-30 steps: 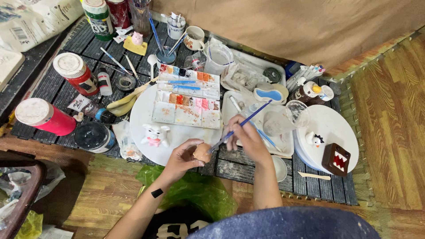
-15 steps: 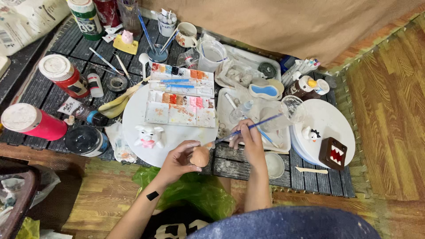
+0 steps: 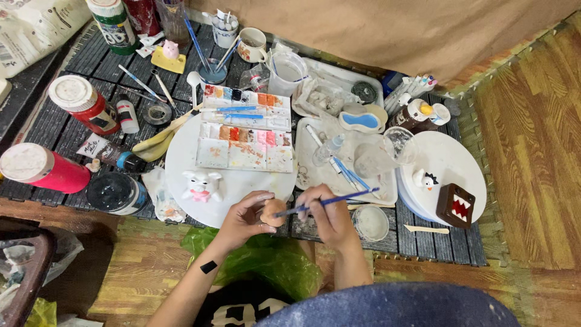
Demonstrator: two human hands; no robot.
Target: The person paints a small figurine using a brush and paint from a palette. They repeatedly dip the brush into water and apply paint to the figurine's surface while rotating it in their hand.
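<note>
Sitting at the far left are three big paint jars: a pink one [image 3: 42, 169], a red one with a white lid [image 3: 83, 104] and a green one [image 3: 114, 24] at the top edge. Rightward, one small white pig figure [image 3: 201, 186] stands on the round white board [image 3: 181, 157] below two paint palettes [image 3: 245, 130]. Since a second ago the brush has swung down from the palette side to the piece, so paint is now going on. The left hand [image 3: 245, 218] pinches one small peach-coloured clay ball [image 3: 273, 212] between thumb and fingers, just off the board's near edge. The right hand [image 3: 327, 215] is closed around one blue paintbrush [image 3: 330, 201], its tip seemingly touching the ball, though that contact is too small to confirm. Farthest right, a brown square monster figure [image 3: 455, 206] and a little white chick-like figure [image 3: 423, 179] sit on a second white disc [image 3: 451, 163].
</note>
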